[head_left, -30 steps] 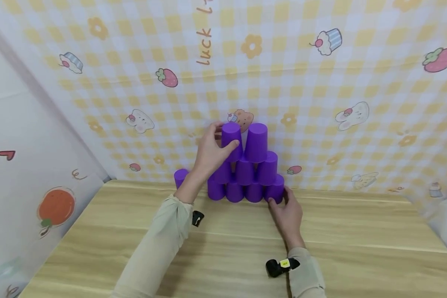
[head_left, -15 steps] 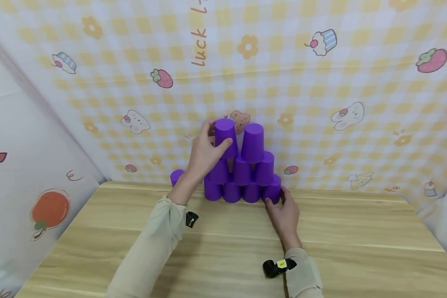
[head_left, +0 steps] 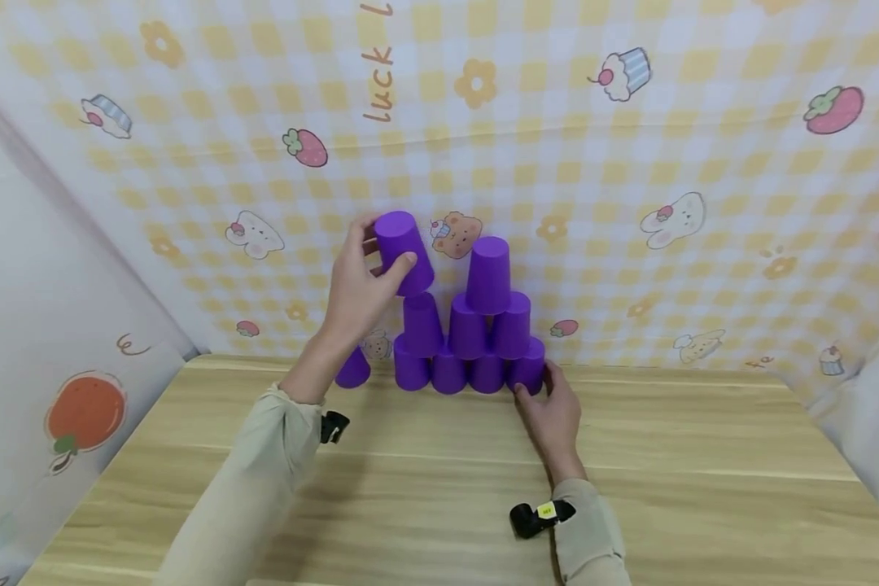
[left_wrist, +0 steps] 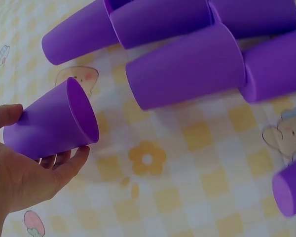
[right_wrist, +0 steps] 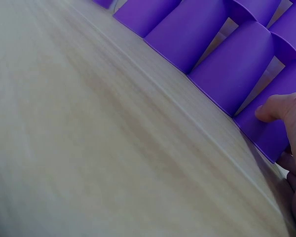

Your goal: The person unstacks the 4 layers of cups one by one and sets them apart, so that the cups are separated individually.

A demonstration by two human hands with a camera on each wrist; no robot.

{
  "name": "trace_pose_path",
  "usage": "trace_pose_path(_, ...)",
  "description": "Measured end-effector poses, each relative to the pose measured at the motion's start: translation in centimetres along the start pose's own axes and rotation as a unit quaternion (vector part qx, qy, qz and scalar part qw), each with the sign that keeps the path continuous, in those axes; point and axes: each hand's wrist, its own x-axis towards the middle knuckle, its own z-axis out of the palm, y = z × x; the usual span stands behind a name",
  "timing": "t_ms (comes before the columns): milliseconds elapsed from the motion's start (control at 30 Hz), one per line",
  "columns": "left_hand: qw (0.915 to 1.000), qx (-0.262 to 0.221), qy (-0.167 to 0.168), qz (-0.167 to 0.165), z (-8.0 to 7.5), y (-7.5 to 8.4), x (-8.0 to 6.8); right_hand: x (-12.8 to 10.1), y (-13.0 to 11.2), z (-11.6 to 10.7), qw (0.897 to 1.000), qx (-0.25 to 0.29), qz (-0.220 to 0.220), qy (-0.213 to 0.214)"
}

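1. Plastic, thin-walled and light by the look of it: the purple cup (head_left: 404,251) in my left hand (head_left: 356,293) should crush or slip if squeezed hard, so I grip its side wall, thumb on one side and fingers on the other.
2. It hangs tilted in the air, up and left of the cup pyramid (head_left: 469,342), touching none of it.
3. My right hand (head_left: 553,415) rests its fingertips against the pyramid's bottom-right cup (head_left: 529,370).
4. Every cup stands mouth down; the held one's mouth shows empty in the left wrist view.
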Motion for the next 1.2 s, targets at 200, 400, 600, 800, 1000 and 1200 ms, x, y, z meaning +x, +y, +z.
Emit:
trace_pose_path(200, 1.0000, -0.003, -0.001, -0.003, -1.4, 1.6, -0.9, 0.0, 0.0, 0.0, 1.000, -0.004, -0.005, 0.006)
trace_pose_path(400, 0.9998, 0.016, 0.002, -0.014, -3.0, 1.8, -1.4, 0.1, -0.1, 0.1, 1.000, -0.004, -0.008, 0.005)
trace_pose_path(600, 0.9992, 0.039, 0.006, -0.008, -4.4, 0.7, -1.7, 0.1, -0.1, 0.0, 1.000, -0.003, -0.012, 0.006)
trace_pose_path(800, 0.9983, 0.055, 0.021, -0.002, -6.2, -1.3, -2.0, -0.1, -0.2, -0.1, 1.000, 0.000, -0.003, -0.001)
trace_pose_path(1000, 0.9960, 0.078, 0.043, -0.008, -8.1, -4.5, -1.8, -0.1, -0.2, 0.0, 1.000, 0.007, -0.003, -0.001)
trace_pose_path(1200, 0.9938, 0.093, 0.057, -0.024, -9.3, -6.4, -2.4, 0.0, -0.1, -0.1, 1.000, 0.007, -0.007, 0.005)
